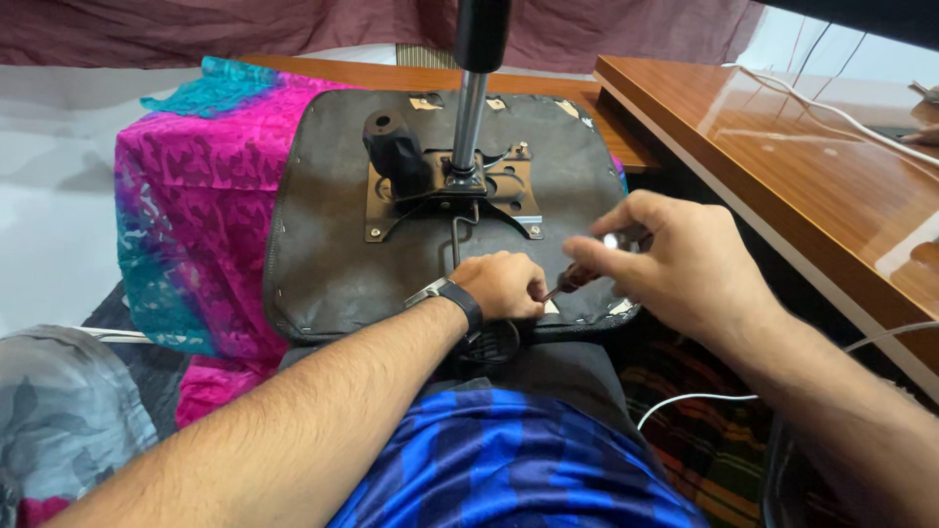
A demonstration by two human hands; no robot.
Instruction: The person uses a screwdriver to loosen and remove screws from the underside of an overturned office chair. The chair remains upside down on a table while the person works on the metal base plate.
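Black and wide, an upside-down office chair seat (323, 244) lies on a pink and teal cloth (186, 205) that covers a low stand. Its near edge rests against the lap of a person in a blue striped shirt (509, 460).

A brown wooden desk (773, 166) runs along the right side, with a white cable (831, 112) on top of it.

A metal plate (430, 200) is bolted to the middle of the seat's underside. A shiny gas-lift pole (469, 122) stands straight up from the plate, and a black knob (396, 152) sits just left of the pole. A thin bent metal rod (457, 235) runs from the plate toward the near edge.

The right hand (685, 264) is closed around the handle of a screwdriver (587, 269). The screwdriver slants down to the left, and its tip is at the near edge of the seat, close to the near right corner.

The left hand (504, 284) rests on that same near edge, with a dark wristwatch (450, 298) on its wrist. Its fingers are curled together right at the screwdriver's tip. What they pinch there is too small to tell.
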